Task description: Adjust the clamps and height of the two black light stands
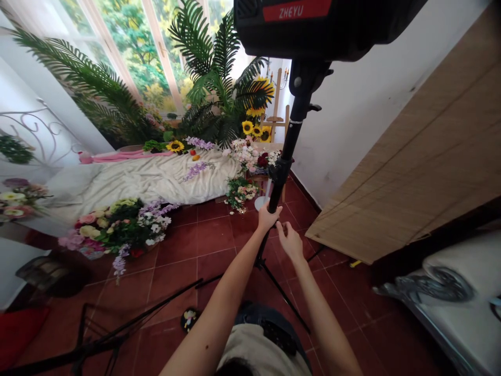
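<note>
A black light stand (290, 140) rises in front of me, slightly tilted, with a black studio light (297, 34) marked ZHEYU on its top. My left hand (268, 217) is wrapped round the pole. Just below and to the right of it, my right hand (290, 240) has its fingers bent and pinched at the side of the pole, where a small locking knob (277, 224) is mostly covered by the fingertips. Higher up, the pole carries a black clamp collar (280, 170). The stand's legs (285, 298) spread over the floor near my feet.
A cloth-draped platform (156, 180) with artificial flowers (113, 224) stands ahead, below palm leaves (213, 68). To the right hangs a bamboo blind (407, 141), near a silver-framed sofa (462, 292). Another black stand (102, 342) lies low at left on red tiles (213, 235).
</note>
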